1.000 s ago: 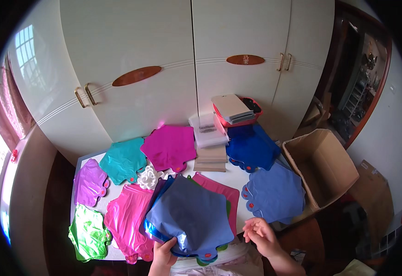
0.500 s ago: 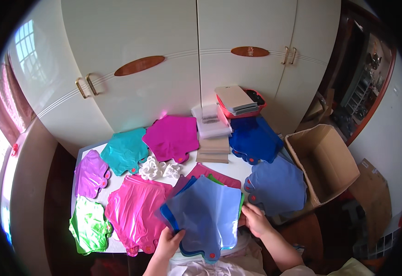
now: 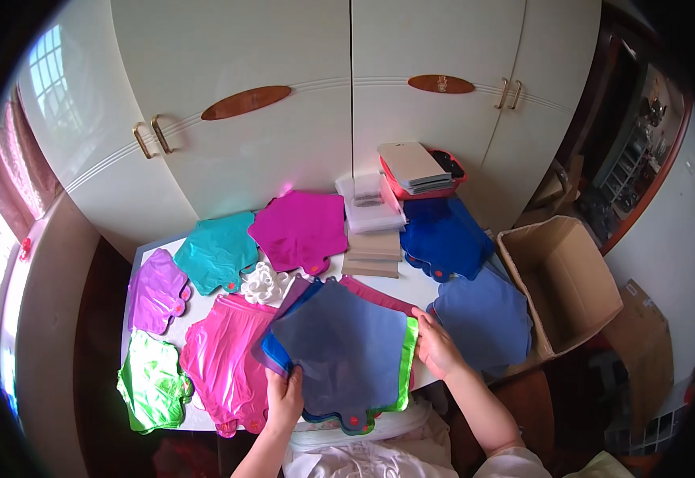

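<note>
Both my hands hold a fanned stack of flat, star-shaped foil pieces [image 3: 343, 346] that look like uninflated foil balloons. The top piece is grey-blue, with blue, purple, pink and bright green edges showing under it. My left hand [image 3: 284, 394] pinches the stack's lower left edge, thumb on top. At the right edge, beside the green strip, my right hand [image 3: 437, 346] grips with its thumb up and its fingers partly hidden behind. A round tab with a red dot hangs at the stack's lower edge.
Around it on the white table [image 3: 411, 280] lie pink [image 3: 224, 362], green [image 3: 152, 382], purple [image 3: 158, 291], teal [image 3: 216, 253], magenta [image 3: 300, 231], dark blue [image 3: 447, 239] and light blue piles [image 3: 487, 315]. White ribbon coils [image 3: 264, 284], cardboard sheets [image 3: 373, 255], a red basket [image 3: 427, 191] and an open carton [image 3: 558, 287] are close by.
The stack has moved up and away from me, and its top piece now looks darker. More of the green edge shows at the right. Both hands have risen slightly, still gripping.
</note>
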Demonstrator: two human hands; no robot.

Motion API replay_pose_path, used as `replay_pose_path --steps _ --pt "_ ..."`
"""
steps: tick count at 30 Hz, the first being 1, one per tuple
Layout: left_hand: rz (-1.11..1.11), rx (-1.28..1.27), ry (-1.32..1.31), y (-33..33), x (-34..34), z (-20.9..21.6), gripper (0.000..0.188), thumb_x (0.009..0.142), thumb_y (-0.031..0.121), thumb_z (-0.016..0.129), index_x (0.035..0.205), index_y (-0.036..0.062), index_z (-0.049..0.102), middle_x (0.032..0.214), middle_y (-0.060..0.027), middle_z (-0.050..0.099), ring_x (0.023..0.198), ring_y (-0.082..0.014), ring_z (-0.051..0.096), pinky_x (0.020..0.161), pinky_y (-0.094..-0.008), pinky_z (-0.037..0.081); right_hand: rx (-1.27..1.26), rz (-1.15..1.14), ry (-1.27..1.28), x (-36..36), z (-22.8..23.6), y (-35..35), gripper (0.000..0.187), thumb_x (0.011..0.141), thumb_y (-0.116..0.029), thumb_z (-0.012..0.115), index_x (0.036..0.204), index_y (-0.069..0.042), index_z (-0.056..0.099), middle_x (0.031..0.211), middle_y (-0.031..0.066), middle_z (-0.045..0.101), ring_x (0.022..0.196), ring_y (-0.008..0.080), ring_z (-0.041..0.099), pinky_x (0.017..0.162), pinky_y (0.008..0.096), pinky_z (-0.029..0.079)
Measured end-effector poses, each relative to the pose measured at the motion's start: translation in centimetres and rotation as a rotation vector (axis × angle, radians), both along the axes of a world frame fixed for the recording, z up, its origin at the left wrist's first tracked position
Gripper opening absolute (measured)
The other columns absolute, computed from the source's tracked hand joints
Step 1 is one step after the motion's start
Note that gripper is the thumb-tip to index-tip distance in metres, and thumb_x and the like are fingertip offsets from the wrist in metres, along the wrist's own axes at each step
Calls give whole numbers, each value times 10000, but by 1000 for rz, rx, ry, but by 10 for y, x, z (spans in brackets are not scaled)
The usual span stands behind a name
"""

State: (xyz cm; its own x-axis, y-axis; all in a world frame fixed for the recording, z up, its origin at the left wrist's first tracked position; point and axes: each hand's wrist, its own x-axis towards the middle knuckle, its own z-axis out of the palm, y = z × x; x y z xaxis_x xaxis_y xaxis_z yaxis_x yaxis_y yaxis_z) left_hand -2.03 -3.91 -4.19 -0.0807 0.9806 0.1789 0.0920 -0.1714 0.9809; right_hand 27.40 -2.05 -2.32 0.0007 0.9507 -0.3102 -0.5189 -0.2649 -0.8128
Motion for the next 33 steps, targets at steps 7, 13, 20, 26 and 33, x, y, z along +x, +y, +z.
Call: replay_pose_path --steps 7,13,20,26,33 --pt "-8 -324 -470 1 -5 24 269 948 108 508 1188 -10 529 1084 -49 596 981 -145 552 895 -263 400 308 56 -918 7 2 17 356 855 56 498 1203 -20 512 842 71 648 737 128 620 660 257 468" --pt "50 -278 -821 -5 -23 44 318 923 132 531 1219 18 504 1113 -121 616 984 -229 620 852 -361 503 303 -92 -1211 4 1 32 283 794 23 540 1071 -27 580 943 200 639 840 353 634 723 390 492" --pt "-53 -409 -855 -10 -21 44 308 910 130 517 1159 -51 511 1036 -170 641 901 -266 663 790 -378 548 355 -99 -1304 5 3 42 265 798 8 554 1057 -33 593 980 193 641 885 377 617 756 420 492" --pt "-212 -592 -849 9 0 36 346 924 152 531 1230 -3 484 1108 -146 618 970 -253 634 854 -390 519 307 -62 -1266 11 3 42 242 809 -10 568 1046 -40 608 963 188 651 864 370 628 753 416 496" --pt "-320 -642 -775 27 17 23 318 961 165 492 1236 6 487 1130 -127 607 977 -234 626 858 -378 517 347 -77 -1344 11 5 39 252 807 -99 632 1054 -52 622 1004 176 629 924 362 603 795 413 481"
